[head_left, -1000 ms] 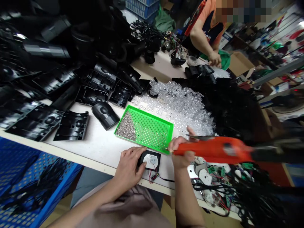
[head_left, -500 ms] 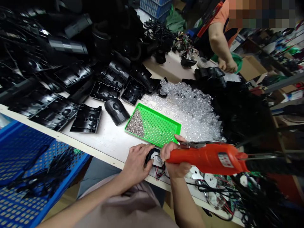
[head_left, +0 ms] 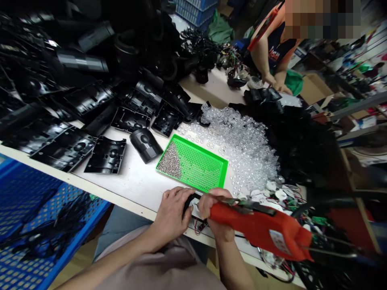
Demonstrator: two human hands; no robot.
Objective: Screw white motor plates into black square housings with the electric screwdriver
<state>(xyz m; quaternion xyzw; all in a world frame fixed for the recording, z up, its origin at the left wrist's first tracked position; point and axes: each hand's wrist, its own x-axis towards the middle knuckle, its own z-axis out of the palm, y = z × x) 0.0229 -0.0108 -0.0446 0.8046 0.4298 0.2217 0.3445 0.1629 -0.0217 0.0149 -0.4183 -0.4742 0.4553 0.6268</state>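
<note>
My right hand [head_left: 218,213] is wrapped round the front end of a red electric screwdriver [head_left: 256,227], which lies tilted with its rear pointing right. The fingers hide its tip. At the table edge, my left hand [head_left: 173,211] grips a black plastic housing [head_left: 188,203], thumb on the near side and fingers over the top. A white part [head_left: 195,207] sits in this housing, and thin red and black wires hang from it. Just beyond both hands lies a green perforated tray [head_left: 199,163] with a heap of small screws [head_left: 171,161] in its left corner.
Black shell halves [head_left: 105,155] cover the table's left side. Clear plastic lenses [head_left: 242,137] are heaped beyond the tray. Wired boards and white discs [head_left: 281,195] lie to the right. A blue crate [head_left: 75,225] stands below the table edge. Another person [head_left: 266,56] works across the table.
The screwdriver's rear has swung down and towards me, the right hand turning with it. My left hand stays on the housing. The other person's hands have moved closer together.
</note>
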